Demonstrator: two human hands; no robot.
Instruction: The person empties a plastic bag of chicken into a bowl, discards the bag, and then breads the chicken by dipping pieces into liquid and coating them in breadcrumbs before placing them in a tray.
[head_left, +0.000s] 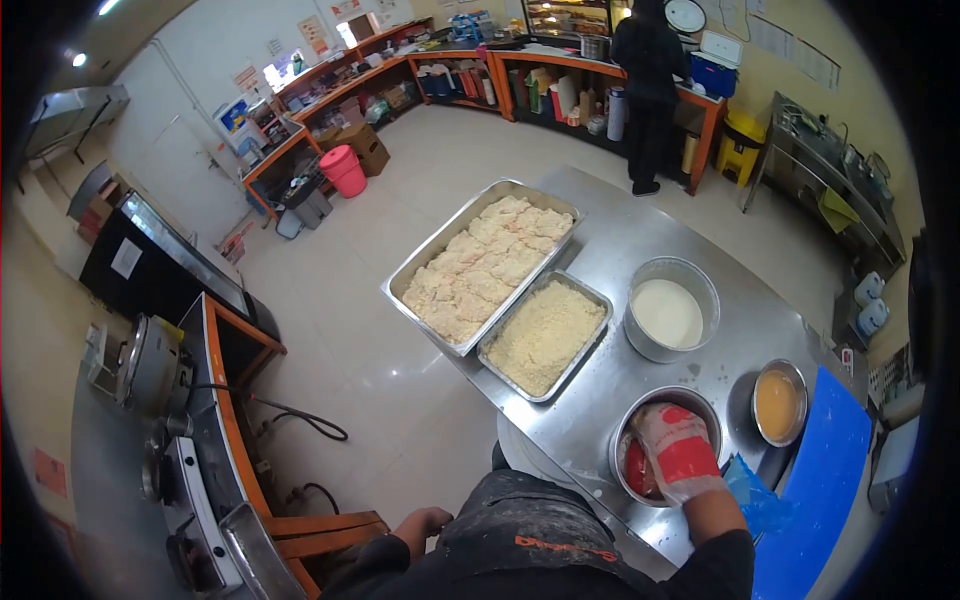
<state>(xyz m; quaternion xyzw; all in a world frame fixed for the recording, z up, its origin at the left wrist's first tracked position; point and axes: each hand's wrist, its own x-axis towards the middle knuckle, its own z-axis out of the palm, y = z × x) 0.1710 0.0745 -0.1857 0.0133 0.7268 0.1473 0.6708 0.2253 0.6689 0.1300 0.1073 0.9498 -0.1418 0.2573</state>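
Observation:
My right hand (682,452) is inside a printed red-and-white plastic bag and reaches down into a round metal pot (713,412). The bag covers its fingers, so their grip is hidden. Something red and wet-looking (638,470) shows in the pot beside the bag. My left hand (424,524) hangs low beside my dark, floury apron (520,520), its fingers curled, with nothing visible in them. Farther up the steel table stand a pot of whitish liquid (668,313), a tray of pale crumbs (545,338) and a large tray of crumb-coated pieces (488,262).
At the right is a bowl of orange-brown liquid (778,404), near a blue board (815,490) and a crumpled blue plastic bag (752,497). A stove (200,510) stands on the left. Across the room a person in dark clothes (652,90) is at the counter, near a pink bin (343,171).

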